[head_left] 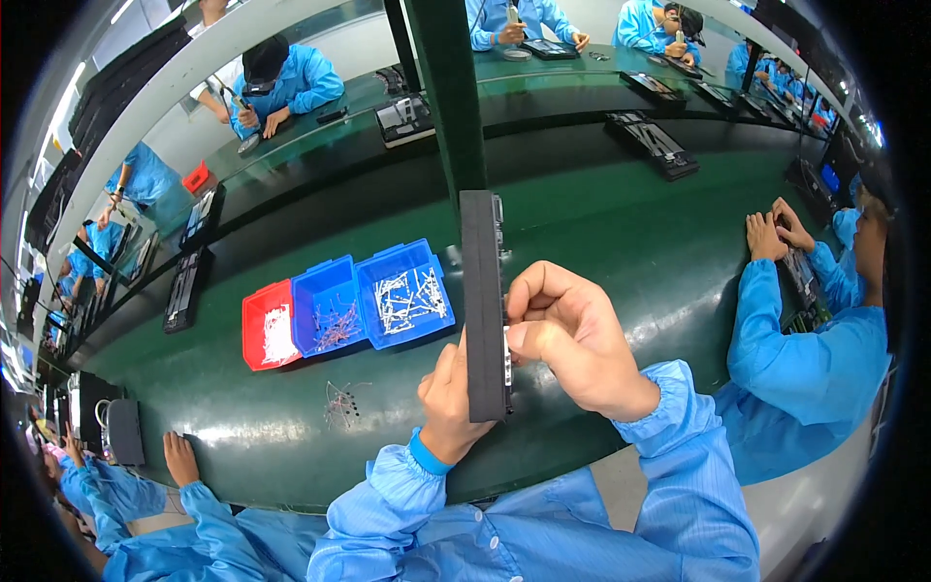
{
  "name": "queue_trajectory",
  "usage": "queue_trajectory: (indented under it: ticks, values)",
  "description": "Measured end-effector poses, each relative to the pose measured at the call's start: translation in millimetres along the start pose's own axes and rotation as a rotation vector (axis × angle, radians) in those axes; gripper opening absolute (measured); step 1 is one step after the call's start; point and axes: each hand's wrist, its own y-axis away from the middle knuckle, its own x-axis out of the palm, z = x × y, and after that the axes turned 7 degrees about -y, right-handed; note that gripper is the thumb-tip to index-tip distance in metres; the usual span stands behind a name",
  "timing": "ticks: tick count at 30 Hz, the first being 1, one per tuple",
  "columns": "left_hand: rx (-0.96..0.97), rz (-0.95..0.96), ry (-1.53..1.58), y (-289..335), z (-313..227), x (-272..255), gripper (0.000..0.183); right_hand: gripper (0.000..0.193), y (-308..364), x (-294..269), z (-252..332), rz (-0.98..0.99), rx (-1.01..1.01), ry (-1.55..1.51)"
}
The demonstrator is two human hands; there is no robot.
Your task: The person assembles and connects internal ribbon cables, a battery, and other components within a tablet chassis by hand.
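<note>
My left hand [448,396] is closed around the lower left side of a long black slab-like fixture [481,310], which stands on edge so that mostly its narrow side shows. Small silvery parts stick out along its right face. Against that face, my right hand [580,339] has thumb and forefinger pinched together; whatever lies between the fingertips is too small or hidden to make out. A cluster of thin wires with dark ends [346,404] lies on the green table, left of my left hand.
Left of the fixture stand a red bin [254,325] of white pieces, a blue bin [303,281] of thin wires and another blue bin [388,260] of white strips. A green post [446,97] rises behind. Black fixtures [652,144] lie along the line. Co-workers sit right [805,359] and left.
</note>
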Motion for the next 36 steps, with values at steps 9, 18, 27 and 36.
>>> queue_trajectory:
  ticks: [9, 18, 27, 36]
  values:
    - [-0.015, 0.022, 0.045, 7.0, 5.7, -0.3, 0.057, 0.03, 2.9, 10.2, 0.2, -0.022, -0.012, 0.039]
    - [-0.035, 0.059, 0.01, 0.1, 3.1, -4.3, 0.062, 0.037, 4.2, 3.0, -11.7, 0.055, -0.089, 0.015]
    - [-0.042, 0.017, 0.037, 2.1, 6.6, -0.8, 0.067, 0.04, 2.7, 4.9, -11.2, 0.029, -0.051, -0.004]
    - [-0.087, 0.003, 0.014, 1.2, -0.4, 1.3, 0.071, 0.037, 6.6, 7.3, -17.4, -0.035, -0.092, 0.005]
